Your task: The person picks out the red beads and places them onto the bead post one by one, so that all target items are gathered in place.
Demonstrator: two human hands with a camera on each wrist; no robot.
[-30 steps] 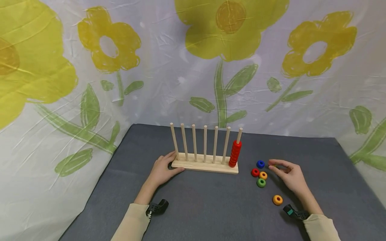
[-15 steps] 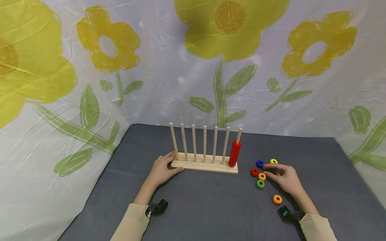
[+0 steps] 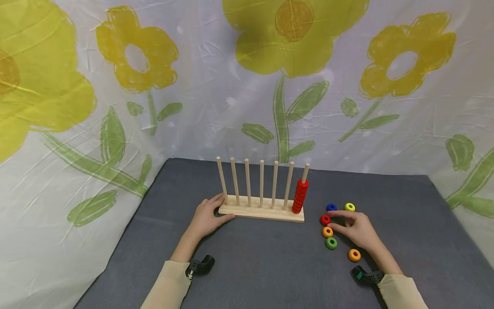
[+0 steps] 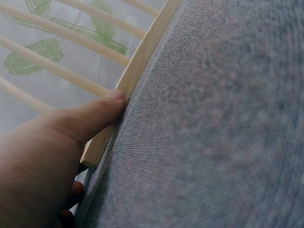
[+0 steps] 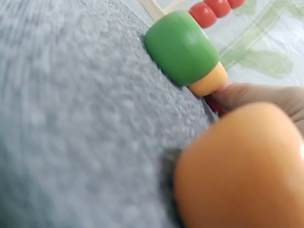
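Note:
My left hand [image 3: 207, 219] grips the left end of a wooden peg abacus [image 3: 266, 213], thumb along the front of the base and fingers behind it. The thumb on the base edge also shows in the left wrist view. Red beads [image 3: 299, 197] are stacked on the rightmost upright peg; the other pegs are bare. My right hand [image 3: 359, 229] is at a loose red bead [image 3: 325, 220], thumb and index finger spread at its right side; whether they press it cannot be told. In the right wrist view a green bead [image 5: 183, 50] and an orange bead [image 5: 211, 81] partly hide that spot.
Around the right hand lie a blue bead [image 3: 331, 207], a yellow bead [image 3: 349, 207] and a second orange bead [image 3: 354, 255]. A dark grey cloth [image 3: 270, 266] covers the table. Behind it hangs a flower-printed sheet [image 3: 208, 107].
My right hand has let go of the yellow bead and moved left to the red one. The nearer orange bead and the green bead have shifted left and towards me. The left hand keeps its grip.

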